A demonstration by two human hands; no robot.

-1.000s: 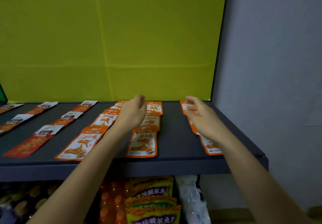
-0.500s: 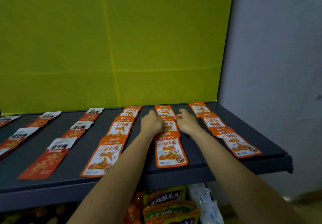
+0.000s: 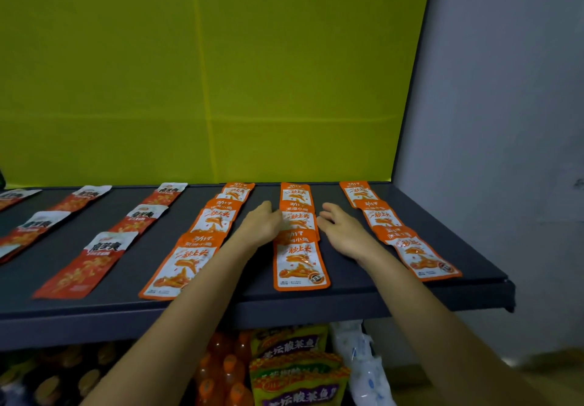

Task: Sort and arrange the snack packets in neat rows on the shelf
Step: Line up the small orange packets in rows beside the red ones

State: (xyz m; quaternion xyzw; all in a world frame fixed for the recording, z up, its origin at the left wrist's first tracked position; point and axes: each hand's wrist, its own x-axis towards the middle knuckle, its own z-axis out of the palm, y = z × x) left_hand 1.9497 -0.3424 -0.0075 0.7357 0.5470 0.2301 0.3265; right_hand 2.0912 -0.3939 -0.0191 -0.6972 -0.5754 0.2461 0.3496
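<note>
Orange snack packets lie in three front-to-back rows on the dark shelf (image 3: 347, 292). In the middle row, the front packet (image 3: 298, 263) lies flat, overlapped by a middle packet (image 3: 298, 219) and a back packet (image 3: 295, 195). My left hand (image 3: 260, 224) touches the left edge of the middle packet, fingers bent. My right hand (image 3: 343, 230) rests at its right edge with fingers relaxed. Another orange row (image 3: 189, 258) runs on the left, and a third orange row (image 3: 410, 247) on the right.
Red-and-white packets (image 3: 94, 257) lie in further rows toward the left. A yellow-green panel (image 3: 205, 73) backs the shelf, and a grey wall (image 3: 505, 121) stands at the right. Below the shelf are drink bottles (image 3: 221, 374) and yellow-purple bags (image 3: 294, 367).
Both hands came together from separate rows onto the middle orange row and now sit on either side of its middle packet. The right hand has drawn slightly away from the packet's edge.
</note>
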